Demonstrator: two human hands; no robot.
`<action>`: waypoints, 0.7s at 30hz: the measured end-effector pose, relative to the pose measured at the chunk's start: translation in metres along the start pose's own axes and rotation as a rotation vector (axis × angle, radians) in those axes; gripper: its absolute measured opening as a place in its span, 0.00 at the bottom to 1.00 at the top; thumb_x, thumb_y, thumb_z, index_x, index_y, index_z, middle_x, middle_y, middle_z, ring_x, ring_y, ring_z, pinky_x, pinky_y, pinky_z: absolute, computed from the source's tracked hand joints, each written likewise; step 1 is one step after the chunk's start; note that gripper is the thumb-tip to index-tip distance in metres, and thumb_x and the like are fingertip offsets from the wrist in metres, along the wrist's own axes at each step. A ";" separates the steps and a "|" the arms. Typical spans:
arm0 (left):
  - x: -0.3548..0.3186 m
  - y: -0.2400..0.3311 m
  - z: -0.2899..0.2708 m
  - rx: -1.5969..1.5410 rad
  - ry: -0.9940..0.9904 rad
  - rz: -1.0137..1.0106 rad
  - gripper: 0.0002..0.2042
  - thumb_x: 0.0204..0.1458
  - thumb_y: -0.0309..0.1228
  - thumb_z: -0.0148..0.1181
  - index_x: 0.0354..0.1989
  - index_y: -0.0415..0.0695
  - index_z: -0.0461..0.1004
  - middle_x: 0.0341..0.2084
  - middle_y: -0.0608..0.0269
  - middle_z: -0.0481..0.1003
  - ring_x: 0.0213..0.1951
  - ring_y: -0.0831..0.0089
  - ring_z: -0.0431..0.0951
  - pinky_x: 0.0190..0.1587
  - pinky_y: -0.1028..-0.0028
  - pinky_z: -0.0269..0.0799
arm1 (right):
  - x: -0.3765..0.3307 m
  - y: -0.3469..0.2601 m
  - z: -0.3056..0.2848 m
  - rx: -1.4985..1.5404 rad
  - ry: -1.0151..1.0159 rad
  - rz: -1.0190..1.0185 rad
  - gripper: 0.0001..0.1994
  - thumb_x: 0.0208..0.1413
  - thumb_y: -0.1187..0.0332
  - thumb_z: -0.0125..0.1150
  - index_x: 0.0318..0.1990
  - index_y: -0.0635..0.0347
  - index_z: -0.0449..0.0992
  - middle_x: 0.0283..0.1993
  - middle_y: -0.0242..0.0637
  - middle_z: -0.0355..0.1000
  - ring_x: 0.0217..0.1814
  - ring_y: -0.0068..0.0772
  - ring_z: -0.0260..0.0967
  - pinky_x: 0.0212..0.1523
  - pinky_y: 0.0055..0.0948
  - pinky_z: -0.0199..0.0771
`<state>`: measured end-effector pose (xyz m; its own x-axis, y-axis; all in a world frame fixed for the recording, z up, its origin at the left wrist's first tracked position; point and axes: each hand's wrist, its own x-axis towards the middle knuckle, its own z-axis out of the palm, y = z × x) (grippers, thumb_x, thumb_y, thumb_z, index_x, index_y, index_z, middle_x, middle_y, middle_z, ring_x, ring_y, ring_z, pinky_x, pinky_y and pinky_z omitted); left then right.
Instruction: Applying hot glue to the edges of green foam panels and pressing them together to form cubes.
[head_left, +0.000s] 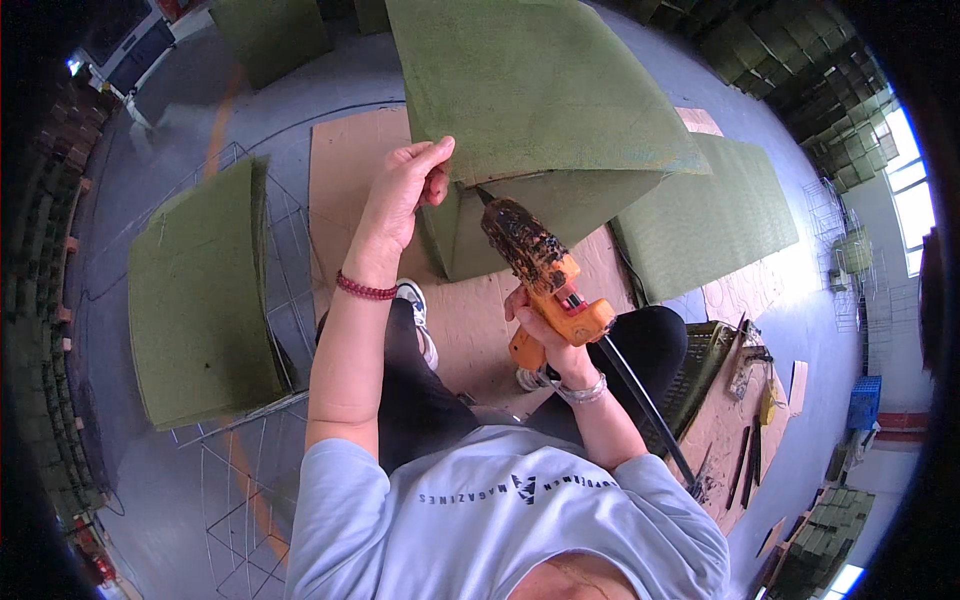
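A box-like piece of green mesh panels (pixel 540 85) stands in front of me, its lower side open and facing me. My right hand (pixel 545 330) is wrapped around an orange hot glue gun (pixel 560 275), whose front is crusted with dark glue. The gun's nozzle points at the underside of the box's near edge, close to its left corner. From its back runs a long black glue stick (pixel 640 400). My left hand (pixel 412 185) is by that same corner, thumb and curled fingers closed together against the panel edge; anything pinched there is hidden.
Cardboard (pixel 360 150) lies under the box. Stacked green panels (pixel 200 300) rest on wire frames at the left, and another green panel (pixel 715 215) lies at the right. Beside my right knee are a green crate (pixel 690 370) and cardboard with black sticks (pixel 745 455).
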<state>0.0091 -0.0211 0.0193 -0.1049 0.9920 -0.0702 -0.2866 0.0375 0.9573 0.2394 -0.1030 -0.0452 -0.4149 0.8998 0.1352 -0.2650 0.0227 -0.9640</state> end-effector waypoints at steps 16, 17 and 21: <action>0.002 -0.001 0.001 -0.015 0.019 -0.005 0.15 0.50 0.40 0.59 0.15 0.52 0.65 0.09 0.75 0.63 0.12 0.85 0.61 0.17 0.84 0.53 | -0.001 0.001 -0.009 -0.099 -0.005 0.033 0.06 0.50 0.71 0.60 0.34 0.59 0.70 0.31 0.26 0.68 0.34 0.19 0.64 0.36 0.21 0.66; 0.002 -0.002 0.000 -0.009 0.009 0.009 0.15 0.51 0.41 0.58 0.15 0.51 0.66 0.09 0.74 0.64 0.12 0.85 0.62 0.17 0.84 0.53 | -0.001 -0.001 -0.008 -0.109 -0.016 0.036 0.06 0.50 0.71 0.60 0.34 0.59 0.70 0.31 0.26 0.68 0.33 0.19 0.64 0.35 0.21 0.65; 0.003 -0.002 0.000 -0.003 0.008 0.012 0.15 0.51 0.41 0.59 0.15 0.51 0.66 0.09 0.74 0.64 0.12 0.85 0.62 0.17 0.84 0.52 | -0.002 -0.003 -0.006 0.016 0.026 0.021 0.06 0.50 0.71 0.60 0.33 0.59 0.70 0.31 0.27 0.67 0.33 0.19 0.64 0.35 0.21 0.65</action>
<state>0.0091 -0.0179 0.0168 -0.1156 0.9914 -0.0610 -0.2878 0.0253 0.9574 0.2455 -0.1021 -0.0441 -0.3977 0.9111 0.1083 -0.2702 -0.0035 -0.9628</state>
